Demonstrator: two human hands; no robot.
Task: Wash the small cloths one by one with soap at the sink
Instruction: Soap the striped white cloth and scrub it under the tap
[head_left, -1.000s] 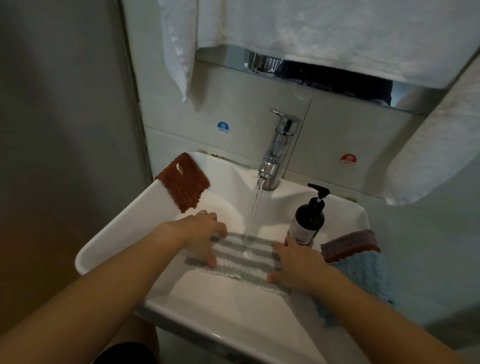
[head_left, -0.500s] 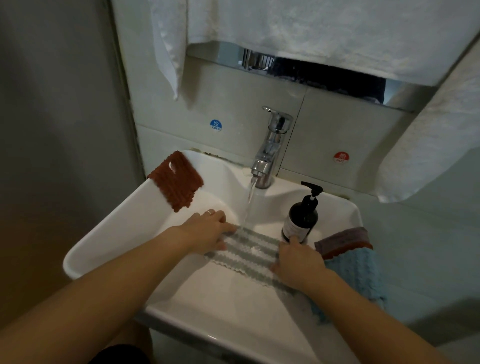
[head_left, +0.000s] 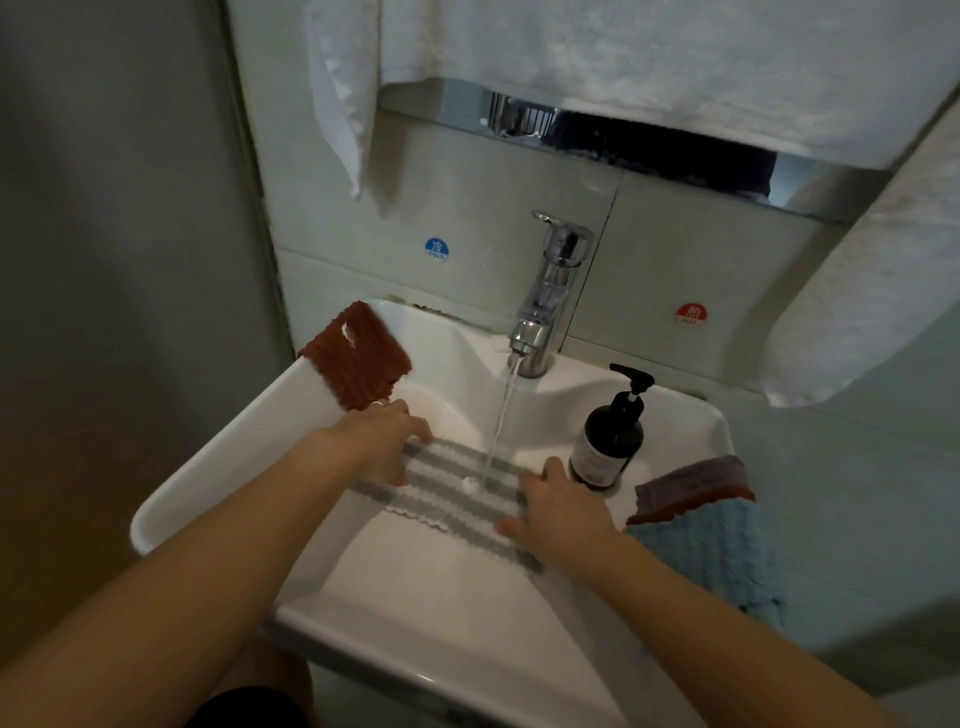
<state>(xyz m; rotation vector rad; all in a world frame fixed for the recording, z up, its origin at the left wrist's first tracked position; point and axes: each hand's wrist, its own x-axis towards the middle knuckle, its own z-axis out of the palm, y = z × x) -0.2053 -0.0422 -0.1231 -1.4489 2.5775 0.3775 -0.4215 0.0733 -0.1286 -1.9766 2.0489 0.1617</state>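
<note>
Sink (head_left: 208, 499), white, wall-mounted, viewed from above and slightly left. Chrome tap (head_left: 545, 306) was running; a thin stream (head_left: 501, 415) fell onto the middle of the striped cloth (head_left: 457, 483), with a small splash at the point of contact.

Striped cloth, grey and white, lay spread across the basin, roughly flat, its scalloped near edge visible. Left hand (head_left: 387, 441) held the cloth's left end, fingers bent down over the edge; a ring showed on one finger. Right hand (head_left: 558, 512) held the right end, fingers curled onto the fabric, thumb side toward the bottle. Fingertips of both hands were partly hidden by the hands themselves, so how tightly they gripped was hard to judge. The far right corner of the cloth was covered by the right hand.

Rust-red cloth (head_left: 358, 356) draped over the sink's back-left rim. On the right rim, a purple-and-orange cloth (head_left: 691, 486) lay atop a light blue cloth (head_left: 722, 556), which hung over the side; its lower end was dim. Dark pump bottle (head_left: 610, 436) stood upright on the ledge just beside the right hand; label unreadable.

Blue sticker (head_left: 436, 249) and red sticker (head_left: 691, 314) on the wall tiles. White towels (head_left: 623, 67) hung above, cut off by the frame. Basin drain not visible.
</note>
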